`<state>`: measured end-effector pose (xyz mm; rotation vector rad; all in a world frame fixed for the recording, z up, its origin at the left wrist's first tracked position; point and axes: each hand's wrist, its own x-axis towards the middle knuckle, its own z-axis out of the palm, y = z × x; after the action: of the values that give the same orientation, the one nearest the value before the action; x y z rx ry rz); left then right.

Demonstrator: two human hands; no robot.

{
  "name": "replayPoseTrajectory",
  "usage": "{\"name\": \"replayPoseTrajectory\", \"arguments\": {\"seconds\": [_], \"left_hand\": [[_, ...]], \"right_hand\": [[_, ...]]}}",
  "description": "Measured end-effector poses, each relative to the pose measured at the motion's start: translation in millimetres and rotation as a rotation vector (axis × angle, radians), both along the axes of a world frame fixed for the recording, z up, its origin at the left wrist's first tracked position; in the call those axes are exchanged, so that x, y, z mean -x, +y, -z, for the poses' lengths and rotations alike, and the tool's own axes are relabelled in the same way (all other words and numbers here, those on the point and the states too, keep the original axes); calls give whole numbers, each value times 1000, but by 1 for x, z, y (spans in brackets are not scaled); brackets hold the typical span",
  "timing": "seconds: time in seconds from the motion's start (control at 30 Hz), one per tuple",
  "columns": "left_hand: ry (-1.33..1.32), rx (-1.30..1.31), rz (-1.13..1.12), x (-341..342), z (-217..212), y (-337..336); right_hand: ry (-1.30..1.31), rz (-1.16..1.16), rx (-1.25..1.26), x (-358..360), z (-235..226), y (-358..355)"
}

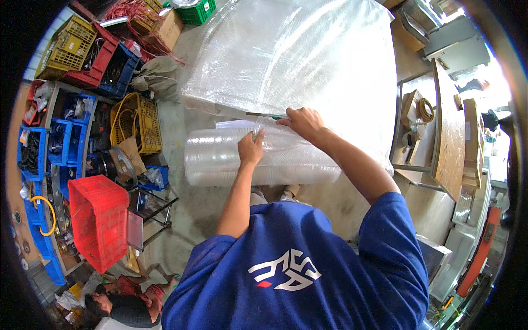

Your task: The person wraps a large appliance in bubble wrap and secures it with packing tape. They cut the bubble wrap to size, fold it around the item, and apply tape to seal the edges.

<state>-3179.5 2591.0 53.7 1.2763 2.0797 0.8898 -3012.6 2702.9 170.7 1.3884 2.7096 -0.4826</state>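
My right hand is closed round the handle of scissors, whose thin blades point left and show a little green by the fingers. My left hand pinches the edge of clear bubble wrap just below the blades. That sheet runs between a thick roll of bubble wrap, lying crosswise in front of me, and a large box-shaped load covered in the same clear wrap. The blades lie along the load's near edge. Under the wrap, the load's contents cannot be made out.
Red, blue and yellow crates stand along the left, with a red crate nearest me. A yellow basket sits farther off. On the right are a wooden-topped table and metal shelving. Another person is at the lower left.
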Motion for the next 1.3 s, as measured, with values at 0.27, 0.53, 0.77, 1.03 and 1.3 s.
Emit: {"name": "replayPoseTrajectory", "arguments": {"seconds": [0.27,0.53,0.77,1.03,1.3], "left_hand": [[18,116,161,22,-11,-21],[-72,191,81,5,-14,-59],[-77,-350,207,-15,20,-28],[-521,3,-10,-66,-20,-15],[-227,-14,108,-72,-23,-24]], "right_hand": [[-49,-28,12,-53,2,-5],[-34,68,61,-129,-3,-20],[118,96,19,-135,-4,-31],[94,95,12,-143,-1,-31],[132,16,-74,-110,0,-29]]}}
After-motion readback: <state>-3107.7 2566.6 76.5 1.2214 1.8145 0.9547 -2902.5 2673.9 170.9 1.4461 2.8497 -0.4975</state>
